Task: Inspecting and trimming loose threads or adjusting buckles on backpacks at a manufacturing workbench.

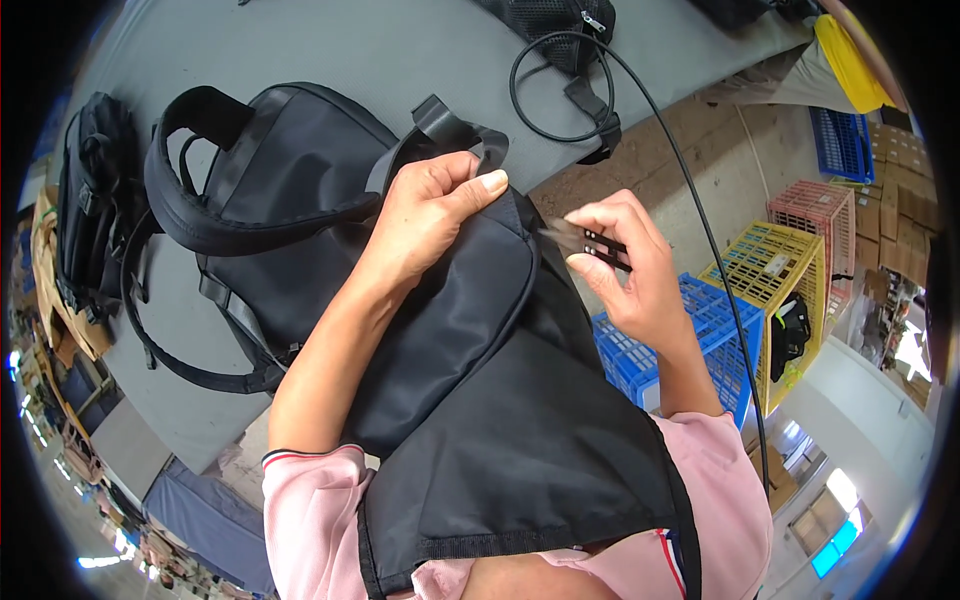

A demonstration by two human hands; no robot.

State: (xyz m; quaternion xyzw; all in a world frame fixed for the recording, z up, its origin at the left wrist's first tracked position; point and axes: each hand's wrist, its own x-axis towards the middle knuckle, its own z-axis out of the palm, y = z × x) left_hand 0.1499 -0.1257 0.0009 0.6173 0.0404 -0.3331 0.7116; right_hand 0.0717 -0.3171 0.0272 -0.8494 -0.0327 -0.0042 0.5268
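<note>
Right now the left hand (425,215) pinches the black nylon backpack (300,220) on the grey table (380,50); the right hand (625,265) grips small black thread snips (590,243) just beside, which could nick the fabric.

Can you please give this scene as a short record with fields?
left hand: pinches the top edge of a black backpack
right hand: holds small black thread snips, blades toward the bag's edge
surface: grey table
near: second black bag at left, black cable, blue crate, yellow crate
clothing: pink sleeves, black apron
</note>
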